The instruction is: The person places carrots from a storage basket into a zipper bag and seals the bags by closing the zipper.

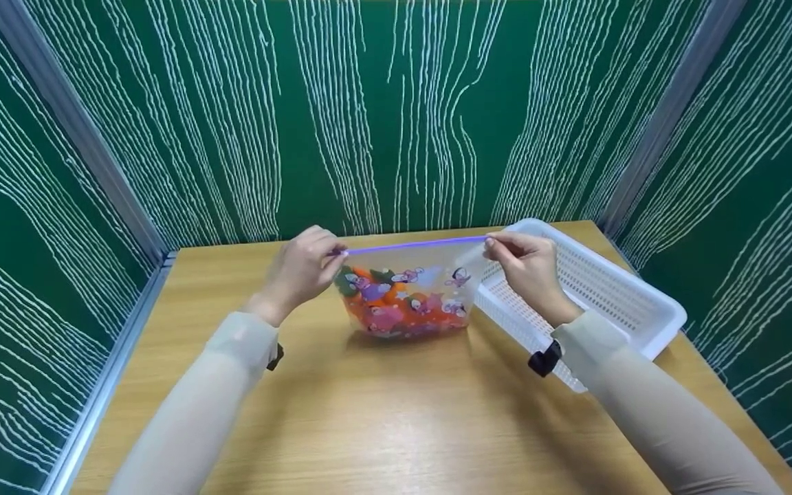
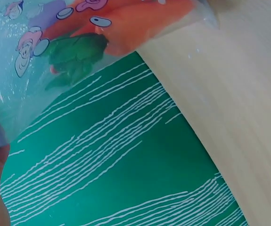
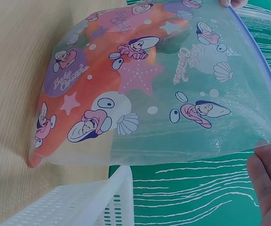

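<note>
A clear zip bag [image 1: 410, 289] printed with cartoon characters, shells and stars hangs upright between both hands, its bottom close over the table. Along its top runs a straight purple zip strip [image 1: 416, 244]. My left hand [image 1: 306, 265] pinches the strip's left end between thumb and fingers. At the other top corner, my right hand [image 1: 526, 268] pinches the strip's right end. Inside the bag, orange pieces [image 3: 97, 56] and green leafy parts [image 2: 78, 54] show through the plastic; they look like toy carrots, partly hidden by the print.
A white plastic basket [image 1: 616, 295] with slotted walls stands on the right of the wooden table [image 1: 382, 412], partly behind my right hand and forearm. Green panels [image 1: 416, 117] with white wavy lines enclose the table's back and sides. Each wrist wears a dark strapped device [image 1: 545, 359].
</note>
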Demonstrator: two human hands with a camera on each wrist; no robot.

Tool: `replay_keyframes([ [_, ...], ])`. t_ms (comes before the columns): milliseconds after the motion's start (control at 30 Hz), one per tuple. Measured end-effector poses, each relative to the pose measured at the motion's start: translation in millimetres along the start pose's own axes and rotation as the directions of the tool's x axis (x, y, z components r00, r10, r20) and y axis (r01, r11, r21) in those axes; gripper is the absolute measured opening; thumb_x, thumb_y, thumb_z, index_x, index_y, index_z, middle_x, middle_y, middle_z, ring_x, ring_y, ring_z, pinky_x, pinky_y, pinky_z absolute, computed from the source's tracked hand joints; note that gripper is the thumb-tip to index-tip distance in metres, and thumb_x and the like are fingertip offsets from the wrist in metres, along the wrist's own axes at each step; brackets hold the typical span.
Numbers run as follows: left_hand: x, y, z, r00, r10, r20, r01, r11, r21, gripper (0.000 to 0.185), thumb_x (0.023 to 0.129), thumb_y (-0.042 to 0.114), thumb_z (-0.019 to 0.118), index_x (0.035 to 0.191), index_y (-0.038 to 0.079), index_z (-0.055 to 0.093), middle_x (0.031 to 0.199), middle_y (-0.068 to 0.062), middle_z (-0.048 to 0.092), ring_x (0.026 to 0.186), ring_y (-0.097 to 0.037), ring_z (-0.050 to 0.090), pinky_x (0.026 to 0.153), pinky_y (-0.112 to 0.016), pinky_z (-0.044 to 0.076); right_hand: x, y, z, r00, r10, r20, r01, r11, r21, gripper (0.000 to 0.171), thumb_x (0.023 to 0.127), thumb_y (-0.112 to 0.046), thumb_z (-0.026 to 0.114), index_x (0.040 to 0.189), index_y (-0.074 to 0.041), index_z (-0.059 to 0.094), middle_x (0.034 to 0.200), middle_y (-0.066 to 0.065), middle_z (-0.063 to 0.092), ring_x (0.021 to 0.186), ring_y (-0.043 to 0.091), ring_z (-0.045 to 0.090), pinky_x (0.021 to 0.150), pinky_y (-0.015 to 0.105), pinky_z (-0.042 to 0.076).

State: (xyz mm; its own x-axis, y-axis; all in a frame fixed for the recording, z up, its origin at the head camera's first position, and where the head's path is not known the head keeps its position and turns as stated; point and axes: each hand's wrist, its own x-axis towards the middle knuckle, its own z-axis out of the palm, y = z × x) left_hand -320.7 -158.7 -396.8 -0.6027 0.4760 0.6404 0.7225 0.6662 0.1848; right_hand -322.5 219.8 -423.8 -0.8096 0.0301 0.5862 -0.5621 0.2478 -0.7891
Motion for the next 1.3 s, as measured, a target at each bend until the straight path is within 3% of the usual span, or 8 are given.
replay_keyframes([
  [233,-4.2,-3.5,-5.3,1.0,-0.016,0.024,0.016,1.0,-0.011,0.009,0.101,0.008,0.077,0.104,0.0,0.079,0.101,-0.012,0.078,0.098,-0.027,0.072,0.09,-0.036,0.066,-1.1,2.2,1.1,0.999,-0.023,-0.029,0.024,1.0,0.016,0.009,0.098,0.011,0.071,0.1,0.013,0.08,0.088,0.031,0.076,0.072,0.001,0.074,0.072,0.018,0.062],
  [467,-5.3,-6.2,-3.3,0.999,-0.029,0.02,0.029,0.999,-0.036,0.01,0.101,0.01,0.078,0.106,0.001,0.078,0.102,-0.012,0.077,0.1,-0.027,0.072,0.091,-0.036,0.066,-3.9,5.0,0.7,0.999,0.037,-0.023,-0.036,0.999,0.021,0.01,0.1,0.008,0.07,0.103,0.015,0.076,0.088,0.022,0.077,0.072,0.004,0.073,0.072,0.02,0.063],
  [600,-7.5,-6.9,1.4,0.996,-0.086,0.032,0.088,0.992,-0.086,0.014,0.103,0.011,0.076,0.112,0.001,0.077,0.107,-0.013,0.077,0.103,-0.028,0.071,0.094,-0.038,0.065,-5.5,6.0,0.9,0.996,0.09,0.013,-0.09,0.996,0.008,0.011,0.105,0.002,0.065,0.106,0.011,0.072,0.086,0.017,0.074,0.072,0.007,0.07,0.072,0.02,0.063],
  [733,-10.2,-6.2,6.7,0.98,-0.185,0.069,0.194,0.965,-0.177,0.032,0.1,0.014,0.08,0.128,0.002,0.071,0.115,-0.016,0.075,0.109,-0.03,0.07,0.101,-0.043,0.063,-6.9,7.5,1.6,0.99,0.138,0.037,-0.139,0.99,0.025,0.01,0.109,0.0,0.059,0.11,0.008,0.066,0.085,0.013,0.073,0.072,0.01,0.07,0.072,0.025,0.065],
  [867,-16.3,-7.6,12.2,0.95,-0.286,0.125,0.31,0.905,-0.29,0.054,0.095,0.019,0.087,0.141,0.004,0.062,0.119,-0.016,0.073,0.111,-0.03,0.07,0.103,-0.045,0.062,-7.4,9.0,1.7,0.988,0.153,0.036,-0.155,0.986,0.054,0.01,0.109,0.002,0.056,0.112,0.008,0.064,0.084,0.014,0.073,0.072,0.01,0.072,0.07,0.025,0.065],
  [967,-23.1,-9.6,19.4,0.915,-0.363,0.174,0.402,0.837,-0.371,0.062,0.093,0.02,0.09,0.145,0.005,0.058,0.124,-0.015,0.072,0.116,-0.031,0.068,0.104,-0.047,0.061,-7.5,10.7,1.7,0.987,0.158,0.032,-0.16,0.985,0.065,0.01,0.11,0.002,0.056,0.114,0.008,0.063,0.082,0.01,0.072,0.071,0.009,0.072,0.07,0.024,0.065],
  [1200,-37.1,-10.3,46.1,0.815,-0.47,0.339,0.58,0.661,-0.476,0.052,0.097,0.025,0.085,0.143,0.01,0.066,0.133,-0.012,0.072,0.121,-0.03,0.07,0.105,-0.047,0.061,-9.5,17.3,5.7,0.991,0.134,0.01,-0.135,0.986,0.102,0.012,0.109,0.001,0.06,0.117,0.01,0.06,0.082,0.003,0.072,0.071,0.007,0.072,0.069,0.023,0.064],
  [1300,-40.9,-9.1,56.8,0.794,-0.477,0.378,0.608,0.607,-0.511,0.042,0.103,0.028,0.079,0.141,0.012,0.07,0.133,-0.01,0.074,0.123,-0.029,0.07,0.107,-0.047,0.06,-13.1,20.9,9.6,0.993,0.118,0.03,-0.121,0.982,0.141,0.018,0.105,0.005,0.065,0.121,0.009,0.058,0.087,0.0,0.074,0.076,0.006,0.073,0.072,0.023,0.065],
])
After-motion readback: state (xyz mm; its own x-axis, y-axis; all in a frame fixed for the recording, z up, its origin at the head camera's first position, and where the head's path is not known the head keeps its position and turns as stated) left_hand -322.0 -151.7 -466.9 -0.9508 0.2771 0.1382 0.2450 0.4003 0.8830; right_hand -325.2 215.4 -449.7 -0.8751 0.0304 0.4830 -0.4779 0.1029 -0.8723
